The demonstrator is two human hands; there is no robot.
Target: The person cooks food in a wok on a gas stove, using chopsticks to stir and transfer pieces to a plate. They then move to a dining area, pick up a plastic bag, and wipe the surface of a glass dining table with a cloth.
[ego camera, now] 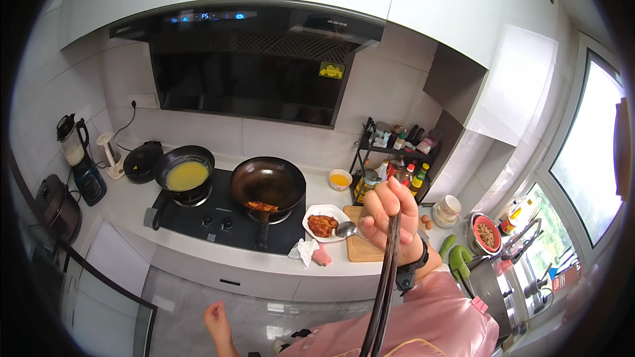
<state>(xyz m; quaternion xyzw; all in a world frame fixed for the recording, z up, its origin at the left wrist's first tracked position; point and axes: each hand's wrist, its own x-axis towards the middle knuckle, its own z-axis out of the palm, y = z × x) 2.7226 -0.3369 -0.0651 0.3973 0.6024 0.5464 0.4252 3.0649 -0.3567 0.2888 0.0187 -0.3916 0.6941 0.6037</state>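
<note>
My right hand [392, 215] is raised close to the camera, shut around a pair of dark chopsticks [386, 287] that slant down towards me. Low over the floor, my left hand [218, 322] hangs with its fingers loosely curled and nothing in it. A wok [268, 178] on the right burner holds a reddish-brown fried piece [261, 206] near its handle. Beside it, a white plate [313, 211] carries more of the reddish food [322, 225]. A metal spoon [346, 229] lies over the plate's edge, its handle hidden behind my right hand.
A pan of yellow liquid [187, 175] sits on the left burner. Along the counter are a bowl of orange-yellow liquid [340, 179], a wooden cutting board [362, 249], crumpled tissue [303, 252], a spice rack [397, 151], green gourds [460, 260] and a blender [82, 163]. The range hood [248, 69] overhangs the stove.
</note>
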